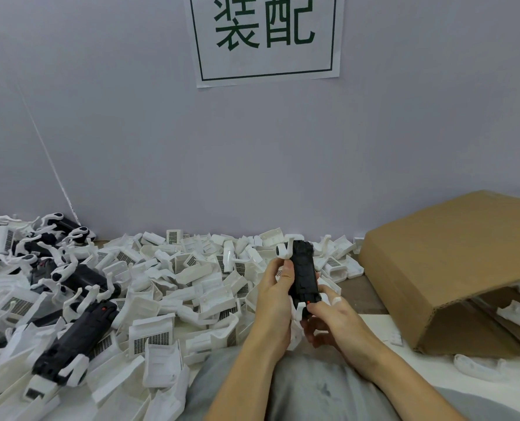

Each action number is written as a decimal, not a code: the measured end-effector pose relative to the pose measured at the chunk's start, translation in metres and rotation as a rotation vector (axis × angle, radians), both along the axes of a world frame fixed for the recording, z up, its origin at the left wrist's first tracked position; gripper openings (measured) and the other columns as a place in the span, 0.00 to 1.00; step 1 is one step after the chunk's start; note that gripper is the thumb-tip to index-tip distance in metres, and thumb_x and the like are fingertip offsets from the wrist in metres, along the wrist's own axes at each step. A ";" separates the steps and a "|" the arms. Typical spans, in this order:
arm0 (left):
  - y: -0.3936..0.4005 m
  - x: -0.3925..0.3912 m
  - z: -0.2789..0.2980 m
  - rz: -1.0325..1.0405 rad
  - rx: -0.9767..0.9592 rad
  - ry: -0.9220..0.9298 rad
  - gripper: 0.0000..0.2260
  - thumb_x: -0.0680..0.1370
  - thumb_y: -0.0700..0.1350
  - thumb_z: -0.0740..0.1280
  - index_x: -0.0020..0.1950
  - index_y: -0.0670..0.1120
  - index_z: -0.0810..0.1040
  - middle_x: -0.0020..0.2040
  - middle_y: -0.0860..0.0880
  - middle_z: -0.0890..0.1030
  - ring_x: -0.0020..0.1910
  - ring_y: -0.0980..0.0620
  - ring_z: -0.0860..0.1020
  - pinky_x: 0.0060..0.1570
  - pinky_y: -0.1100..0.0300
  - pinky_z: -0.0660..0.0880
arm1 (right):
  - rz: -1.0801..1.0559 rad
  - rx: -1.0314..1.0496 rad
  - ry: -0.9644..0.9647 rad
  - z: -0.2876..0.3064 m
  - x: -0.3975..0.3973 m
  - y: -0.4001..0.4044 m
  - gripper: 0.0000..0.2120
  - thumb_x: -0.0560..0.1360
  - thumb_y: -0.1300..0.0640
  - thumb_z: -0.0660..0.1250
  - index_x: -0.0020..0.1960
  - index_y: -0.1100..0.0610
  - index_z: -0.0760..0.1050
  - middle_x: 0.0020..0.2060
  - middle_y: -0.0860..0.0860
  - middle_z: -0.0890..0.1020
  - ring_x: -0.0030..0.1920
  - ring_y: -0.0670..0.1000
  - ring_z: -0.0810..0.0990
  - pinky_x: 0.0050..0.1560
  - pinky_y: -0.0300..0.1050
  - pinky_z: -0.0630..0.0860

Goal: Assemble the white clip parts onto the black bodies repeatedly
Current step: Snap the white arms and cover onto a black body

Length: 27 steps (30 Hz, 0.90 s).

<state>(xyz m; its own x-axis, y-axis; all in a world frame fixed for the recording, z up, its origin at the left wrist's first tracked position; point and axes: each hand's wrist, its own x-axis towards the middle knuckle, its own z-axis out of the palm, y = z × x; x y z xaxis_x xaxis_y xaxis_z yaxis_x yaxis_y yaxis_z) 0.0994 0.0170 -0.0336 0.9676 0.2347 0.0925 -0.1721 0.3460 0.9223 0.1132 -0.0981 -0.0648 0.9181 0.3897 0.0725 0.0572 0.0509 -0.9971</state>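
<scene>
Both hands grip one long, matte black body (305, 275): left hand (272, 294) wrapped mid-length, right hand (331, 317) pinching its lower end. Curved white clip (284, 249) at top.

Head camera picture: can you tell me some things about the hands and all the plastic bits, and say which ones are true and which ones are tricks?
1. Both hands hold one black body. True: the left hand grips the black body along its side and the right hand holds its near end.
2. The cardboard box stands to the left of the hands. False: the cardboard box lies on the right.
3. A pile of white clip parts lies in front of the person. True.
4. The black body in the hands has no white on it. False: a white clip shows at its far end.
5. The sign on the wall is red. False: the sign is white with dark green characters.
</scene>
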 end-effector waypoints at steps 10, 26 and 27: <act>0.028 0.002 0.017 -0.086 -0.374 0.046 0.15 0.83 0.41 0.60 0.67 0.38 0.76 0.52 0.37 0.81 0.46 0.43 0.81 0.44 0.51 0.79 | 0.052 0.172 -0.007 0.004 -0.001 -0.004 0.19 0.66 0.51 0.72 0.55 0.54 0.78 0.38 0.53 0.79 0.36 0.52 0.77 0.35 0.43 0.72; 0.053 0.011 0.020 0.131 -0.358 0.051 0.04 0.80 0.41 0.70 0.51 0.43 0.77 0.37 0.50 0.78 0.34 0.54 0.78 0.26 0.64 0.74 | -0.116 -0.959 -0.662 -0.001 -0.002 0.008 0.15 0.75 0.39 0.69 0.61 0.42 0.77 0.44 0.39 0.69 0.48 0.44 0.72 0.47 0.42 0.68; 0.053 0.012 0.019 0.145 -0.327 0.052 0.06 0.79 0.41 0.70 0.54 0.43 0.76 0.36 0.50 0.78 0.34 0.54 0.78 0.27 0.63 0.74 | -0.118 -0.999 -0.660 0.000 -0.002 0.009 0.16 0.75 0.39 0.69 0.61 0.42 0.77 0.45 0.39 0.69 0.50 0.45 0.73 0.47 0.42 0.67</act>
